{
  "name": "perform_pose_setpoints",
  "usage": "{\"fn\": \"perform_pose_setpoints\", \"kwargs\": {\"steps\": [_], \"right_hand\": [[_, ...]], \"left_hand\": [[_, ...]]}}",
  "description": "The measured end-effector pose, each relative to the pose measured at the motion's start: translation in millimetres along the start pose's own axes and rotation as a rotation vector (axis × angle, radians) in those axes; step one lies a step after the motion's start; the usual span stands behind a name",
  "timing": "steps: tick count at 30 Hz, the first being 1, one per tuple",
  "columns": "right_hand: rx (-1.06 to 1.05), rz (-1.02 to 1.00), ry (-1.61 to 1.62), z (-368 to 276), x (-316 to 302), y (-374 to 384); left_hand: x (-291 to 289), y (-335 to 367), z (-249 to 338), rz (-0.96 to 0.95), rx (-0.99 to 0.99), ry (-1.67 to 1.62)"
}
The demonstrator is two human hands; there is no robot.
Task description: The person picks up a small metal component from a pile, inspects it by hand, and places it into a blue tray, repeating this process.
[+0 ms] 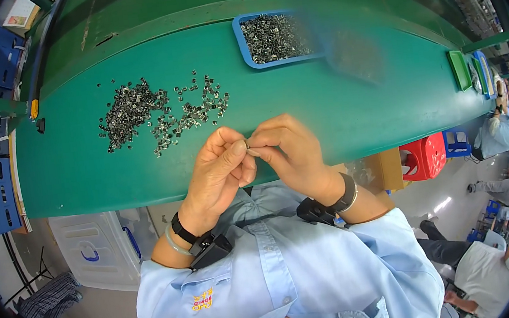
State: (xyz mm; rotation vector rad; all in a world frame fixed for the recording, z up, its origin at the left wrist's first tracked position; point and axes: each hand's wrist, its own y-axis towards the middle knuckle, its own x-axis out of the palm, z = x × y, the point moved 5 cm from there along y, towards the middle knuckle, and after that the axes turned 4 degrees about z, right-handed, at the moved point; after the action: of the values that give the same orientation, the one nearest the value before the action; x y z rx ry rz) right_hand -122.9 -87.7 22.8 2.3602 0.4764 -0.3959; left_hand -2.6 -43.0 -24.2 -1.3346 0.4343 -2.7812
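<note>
My left hand point(218, 166) and my right hand point(296, 153) meet over the front of the green table point(100, 183). Thumb and forefinger of each are pinched together at one spot, where a tiny dark piece barely shows; its kind cannot be made out. Beyond my left hand lies a dense pile of small dark, shiny metal parts point(130, 110). A looser scatter of similar parts point(196, 112) spreads to its right, nearer my fingers. Farther back, a blue tray point(244, 50) holds many more such parts.
A blurred patch covers the area right of the tray. Green trays point(460, 70) sit at the far right end. Under the table stand a lidded plastic bin point(99, 252), a cardboard box point(387, 169) and a red stool point(433, 154). Other people point(490, 270) sit to the right.
</note>
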Motion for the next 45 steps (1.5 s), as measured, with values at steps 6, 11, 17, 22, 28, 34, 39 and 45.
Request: {"fn": "perform_pose_setpoints", "kwargs": {"steps": [6, 11, 17, 22, 28, 34, 39, 45], "right_hand": [[-0.002, -0.025, -0.089, 1.6, -1.1, 1.7], [-0.120, -0.058, -0.198, -2.0, -5.8, 10.2], [0.036, -0.007, 0.120, -2.1, -6.7, 9.6], [0.122, 0.026, 0.292, -2.3, -3.9, 5.7], [0.048, 0.002, 0.228, -4.2, -7.7, 8.7], [-0.067, -0.019, 0.120, -8.4, -11.3, 12.4], [-0.107, 0.005, 0.110, -8.2, -12.8, 10.9], [-0.103, -0.015, 0.034, -2.7, -10.5, 7.6]], "left_hand": [[-2.4, 0.9, 1.7, 0.050, 0.004, 0.107], [4.6, -1.4, 17.0, 0.140, 0.037, 0.343], [16.4, -7.6, 16.3, -0.004, 0.003, 0.036], [18.3, -6.5, 4.1, -0.128, -0.051, -0.201], [20.7, -5.1, 3.4, -0.131, -0.064, -0.205], [23.5, -7.5, 9.6, -0.106, -0.056, -0.111], [22.0, -8.1, 10.9, -0.062, -0.029, 0.016], [17.1, -6.6, 14.2, -0.006, -0.036, 0.167]]}}
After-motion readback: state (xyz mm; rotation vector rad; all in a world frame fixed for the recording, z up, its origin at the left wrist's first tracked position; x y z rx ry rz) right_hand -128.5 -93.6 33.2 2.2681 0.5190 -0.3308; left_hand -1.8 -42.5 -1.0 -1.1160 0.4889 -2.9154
